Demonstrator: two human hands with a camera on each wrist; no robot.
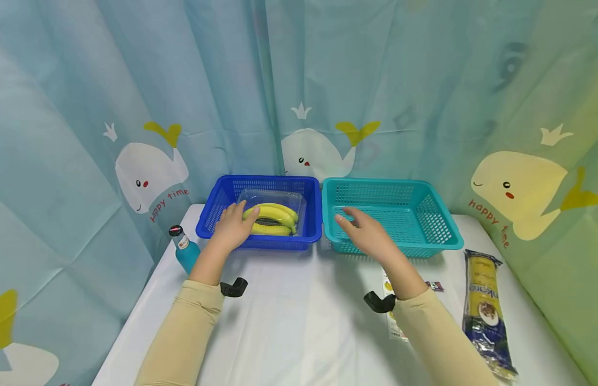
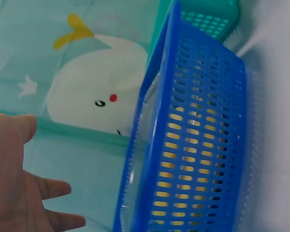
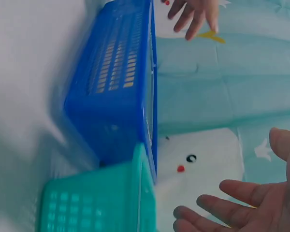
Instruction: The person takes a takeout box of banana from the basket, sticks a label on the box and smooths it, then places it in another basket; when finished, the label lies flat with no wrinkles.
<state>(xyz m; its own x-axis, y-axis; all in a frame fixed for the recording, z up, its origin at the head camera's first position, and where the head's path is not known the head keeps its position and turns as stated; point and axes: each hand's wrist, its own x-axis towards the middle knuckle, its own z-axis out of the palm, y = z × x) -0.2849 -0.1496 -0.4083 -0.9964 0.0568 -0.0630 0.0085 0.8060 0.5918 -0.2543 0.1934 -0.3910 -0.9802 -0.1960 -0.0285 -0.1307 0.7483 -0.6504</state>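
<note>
In the head view my left hand hovers over the near left part of a blue basket, fingers spread and holding nothing. Inside that basket, bananas lie with a clear plastic container. The right hand, also holding nothing, is over the near left part of a teal basket, its fingers extended. Both wrist views show the hands above the basket rims, apart from them. The blue basket's holes let yellow show through in the left wrist view.
A blue bottle with a dark cap stands left of the blue basket. On the right lies a yellow and navy food packet. A printed sheet and a small packet lie near the right forearm. A whale-print curtain hangs behind.
</note>
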